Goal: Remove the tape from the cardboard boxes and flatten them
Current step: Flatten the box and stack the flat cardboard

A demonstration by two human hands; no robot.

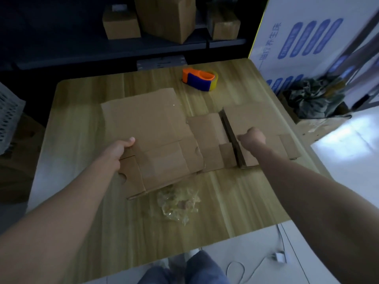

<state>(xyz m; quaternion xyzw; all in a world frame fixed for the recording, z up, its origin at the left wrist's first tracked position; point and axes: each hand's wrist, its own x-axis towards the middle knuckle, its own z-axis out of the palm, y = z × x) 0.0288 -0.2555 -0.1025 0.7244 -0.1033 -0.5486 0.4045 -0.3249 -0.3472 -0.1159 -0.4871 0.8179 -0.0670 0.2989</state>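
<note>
A flattened brown cardboard box point(149, 128) lies on the wooden table point(235, 201), its flaps spread toward me. My left hand point(123, 145) grips its left edge, thumb on top. To the right lies a second cardboard piece point(264, 121) with a folded ridge standing along its left side. My right hand point(253, 136) is closed in a fist and presses down on this piece beside the ridge. A crumpled wad of clear removed tape point(178, 203) sits on the table in front of the boxes.
An orange and blue tape dispenser point(200, 78) stands at the table's far side. Taped cardboard boxes point(166, 17) sit on a dark shelf behind. A white printed panel point(307, 37) and a dark bundle point(315, 97) are to the right. A white crate point(10, 115) is at left.
</note>
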